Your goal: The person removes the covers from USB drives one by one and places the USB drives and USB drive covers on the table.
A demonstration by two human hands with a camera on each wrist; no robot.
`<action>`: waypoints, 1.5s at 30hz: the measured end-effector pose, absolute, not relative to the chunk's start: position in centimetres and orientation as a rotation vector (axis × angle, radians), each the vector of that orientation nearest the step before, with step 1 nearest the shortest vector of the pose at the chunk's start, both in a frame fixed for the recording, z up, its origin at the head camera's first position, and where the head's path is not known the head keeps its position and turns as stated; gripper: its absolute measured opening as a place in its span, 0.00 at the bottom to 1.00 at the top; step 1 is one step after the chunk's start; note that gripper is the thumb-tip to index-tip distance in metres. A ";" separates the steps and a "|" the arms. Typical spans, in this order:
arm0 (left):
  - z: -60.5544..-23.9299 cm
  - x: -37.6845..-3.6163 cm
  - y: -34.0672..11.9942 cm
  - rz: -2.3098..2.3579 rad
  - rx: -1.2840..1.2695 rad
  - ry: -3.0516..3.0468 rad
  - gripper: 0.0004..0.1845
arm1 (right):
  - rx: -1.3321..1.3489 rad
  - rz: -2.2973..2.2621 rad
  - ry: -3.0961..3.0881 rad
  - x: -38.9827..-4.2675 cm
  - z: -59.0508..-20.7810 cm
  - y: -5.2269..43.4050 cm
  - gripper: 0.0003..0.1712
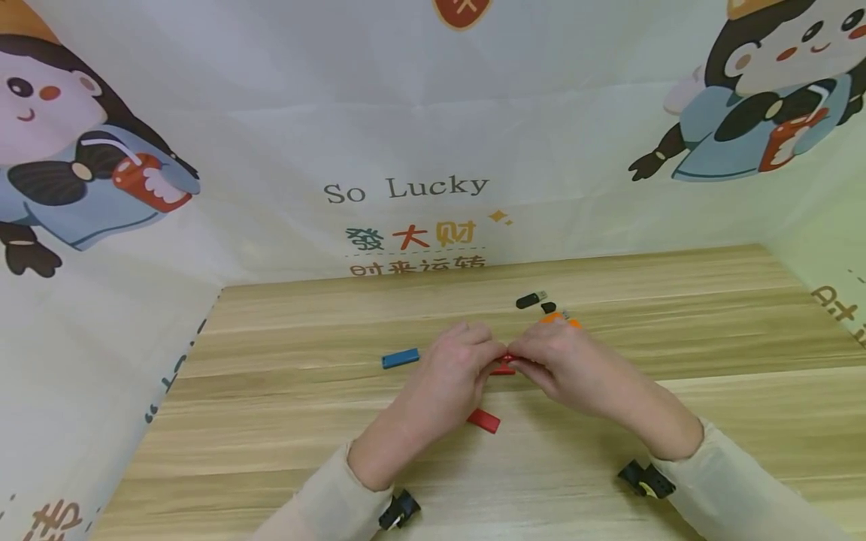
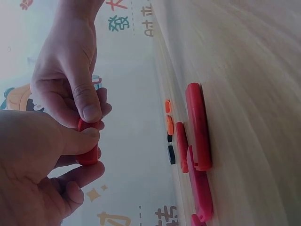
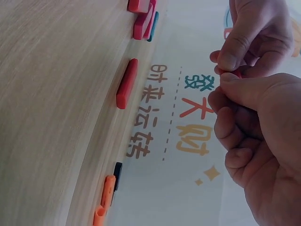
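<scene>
Both hands meet above the middle of the wooden table point(image 1: 284, 451). Together they pinch a small red stick point(image 1: 510, 358), seemingly a USB stick, one at each end. My left hand point(image 1: 492, 352) holds it between thumb and fingers; the left wrist view shows that stick point(image 2: 88, 149) under my left thumb point(image 2: 82, 139). My right hand point(image 1: 522, 353) pinches the other end, and in the right wrist view only a sliver of the red stick point(image 3: 236, 73) shows. Whether the ends are joined or apart is hidden by the fingers.
A loose red piece point(image 1: 483, 420) lies near my left wrist, and another red piece point(image 1: 502, 370) lies under the hands. A blue stick point(image 1: 400, 358) lies to the left. Behind the hands lie a black USB stick point(image 1: 531, 300), a black cap point(image 1: 549, 307) and an orange piece point(image 1: 560, 318). Printed cloth walls surround the table.
</scene>
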State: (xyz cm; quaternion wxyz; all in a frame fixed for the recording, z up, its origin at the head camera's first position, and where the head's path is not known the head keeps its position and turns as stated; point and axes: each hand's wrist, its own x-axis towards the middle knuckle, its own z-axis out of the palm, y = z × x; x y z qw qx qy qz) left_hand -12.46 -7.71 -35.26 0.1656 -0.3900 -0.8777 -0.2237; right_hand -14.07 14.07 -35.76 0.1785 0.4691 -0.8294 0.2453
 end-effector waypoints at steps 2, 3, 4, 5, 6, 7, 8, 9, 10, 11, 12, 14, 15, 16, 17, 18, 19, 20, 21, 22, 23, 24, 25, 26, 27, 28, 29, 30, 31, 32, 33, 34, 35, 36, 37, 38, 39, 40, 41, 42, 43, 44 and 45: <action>-35.3 -12.4 -7.7 -0.644 -1.111 -2.500 0.06 | 1.321 0.688 -2.345 -14.0 -35.8 14.1 0.06; -35.3 -12.4 -7.7 -0.652 -1.110 -2.497 0.06 | 1.322 0.695 -2.344 -14.0 -35.8 14.1 0.06; -35.3 -12.4 -7.8 -0.658 -1.108 -2.492 0.06 | 1.322 0.708 -2.341 -14.0 -35.8 14.1 0.06; -35.3 -12.4 -7.8 -0.665 -1.107 -2.486 0.06 | 1.320 0.727 -2.337 -14.0 -35.8 14.1 0.07; -35.3 -12.4 -7.8 -0.673 -1.106 -2.478 0.06 | 1.321 0.748 -2.333 -14.0 -35.8 14.1 0.07; -35.3 -12.4 -7.8 -0.679 -1.104 -2.470 0.06 | 1.322 0.769 -2.327 -14.1 -35.8 14.2 0.07; -35.2 -12.4 -7.8 -0.685 -1.103 -2.464 0.06 | 1.322 0.785 -2.321 -14.1 -35.8 14.2 0.08; -35.2 -12.4 -7.8 -0.688 -1.102 -2.459 0.05 | 1.324 0.795 -2.317 -14.1 -35.8 14.2 0.08; -35.2 -12.4 -7.8 -0.690 -1.102 -2.456 0.05 | 1.323 0.804 -2.311 -14.1 -35.9 14.3 0.08; -35.2 -12.4 -7.8 -0.694 -1.104 -2.453 0.05 | 1.322 0.814 -2.306 -14.1 -35.9 14.3 0.08; -35.1 -12.4 -7.8 -0.697 -1.104 -2.453 0.05 | 1.322 0.821 -2.303 -14.1 -35.9 14.3 0.08; -35.1 -12.5 -7.7 -0.701 -1.103 -2.458 0.06 | 1.318 0.831 -2.299 -14.1 -35.9 14.4 0.09; -35.1 -12.5 -7.7 -0.702 -1.104 -2.461 0.06 | 1.317 0.838 -2.300 -14.1 -35.9 14.4 0.09; -35.1 -12.5 -7.7 -0.705 -1.104 -2.464 0.06 | 1.316 0.843 -2.298 -14.1 -35.9 14.4 0.09; -35.1 -12.5 -7.7 -0.705 -1.105 -2.466 0.06 | 1.318 0.845 -2.298 -14.1 -35.9 14.4 0.09; -35.1 -12.4 -7.7 -0.702 -1.106 -2.468 0.06 | 1.319 0.845 -2.299 -14.1 -35.9 14.4 0.09; -35.1 -12.5 -7.7 -0.699 -1.108 -2.469 0.06 | 1.323 0.844 -2.301 -14.1 -35.9 14.5 0.09; -35.1 -12.4 -7.7 -0.694 -1.110 -2.470 0.07 | 1.328 0.841 -2.302 -14.2 -35.9 14.5 0.09; -35.1 -12.4 -7.7 -0.687 -1.111 -2.473 0.07 | 1.333 0.841 -2.302 -14.2 -35.9 14.5 0.09; -35.1 -12.4 -7.7 -0.680 -1.112 -2.474 0.07 | 1.339 0.838 -2.301 -14.2 -36.0 14.5 0.09; -35.2 -12.5 -7.7 -0.675 -1.114 -2.476 0.07 | 1.348 0.831 -2.301 -14.2 -36.0 14.5 0.08; -35.2 -12.5 -7.8 -0.669 -1.115 -2.480 0.07 | 1.355 0.821 -2.301 -14.2 -36.0 14.5 0.08; -35.2 -12.5 -7.8 -0.666 -1.117 -2.483 0.07 | 1.362 0.812 -2.300 -14.2 -36.0 14.5 0.08; -35.3 -12.5 -7.8 -0.662 -1.118 -2.486 0.08 | 1.369 0.806 -2.298 -14.3 -36.1 14.5 0.08; -35.3 -12.5 -7.8 -0.658 -1.118 -2.490 0.08 | 1.375 0.797 -2.298 -14.3 -36.1 14.5 0.08; -35.3 -12.5 -7.8 -0.658 -1.119 -2.492 0.08 | 1.379 0.789 -2.299 -14.3 -36.1 14.5 0.08; -35.3 -12.5 -7.8 -0.659 -1.120 -2.495 0.08 | 1.382 0.782 -2.298 -14.3 -36.1 14.5 0.08; -35.3 -12.4 -7.8 -0.659 -1.121 -2.497 0.08 | 1.384 0.779 -2.300 -14.3 -36.1 14.5 0.08; -35.3 -12.4 -7.8 -0.660 -1.121 -2.499 0.08 | 1.385 0.779 -2.302 -14.3 -36.1 14.5 0.08; -35.3 -12.4 -7.8 -0.660 -1.120 -2.501 0.08 | 1.386 0.779 -2.304 -14.3 -36.1 14.5 0.08; -35.3 -12.4 -7.9 -0.663 -1.118 -2.503 0.08 | 1.385 0.779 -2.306 -14.3 -36.1 14.5 0.08; -35.3 -12.4 -7.9 -0.669 -1.118 -2.504 0.08 | 1.382 0.780 -2.309 -14.4 -36.1 14.4 0.08; -35.3 -12.4 -7.9 -0.670 -1.116 -2.507 0.08 | 1.381 0.782 -2.313 -14.4 -36.0 14.4 0.08; -35.3 -12.5 -7.9 -0.672 -1.114 -2.508 0.08 | 1.377 0.782 -2.316 -14.4 -36.0 14.4 0.08; -35.3 -12.5 -7.9 -0.674 -1.113 -2.509 0.07 | 1.375 0.781 -2.318 -14.4 -36.0 14.4 0.08; -35.3 -12.5 -7.9 -0.675 -1.113 -2.509 0.07 | 1.372 0.779 -2.320 -14.4 -36.0 14.4 0.08; -35.3 -12.6 -7.9 -0.676 -1.111 -2.510 0.07 | 1.367 0.774 -2.325 -14.4 -36.0 14.4 0.07; -35.2 -12.6 -7.9 -0.675 -1.112 -2.510 0.08 | 1.365 0.770 -2.328 -14.4 -35.9 14.4 0.06; -35.2 -12.6 -7.9 -0.670 -1.112 -2.511 0.08 | 1.363 0.768 -2.331 -14.4 -35.9 14.4 0.06; -35.2 -12.7 -7.9 -0.668 -1.114 -2.511 0.09 | 1.363 0.764 -2.334 -14.5 -35.9 14.4 0.05; -35.1 -12.7 -8.0 -0.661 -1.114 -2.514 0.09 | 1.364 0.765 -2.337 -14.5 -35.8 14.4 0.05; -35.1 -12.7 -8.0 -0.658 -1.114 -2.516 0.10 | 1.364 0.766 -2.340 -14.5 -35.8 14.4 0.05; -35.1 -12.7 -8.0 -0.655 -1.115 -2.517 0.10 | 1.364 0.770 -2.343 -14.5 -35.8 14.4 0.05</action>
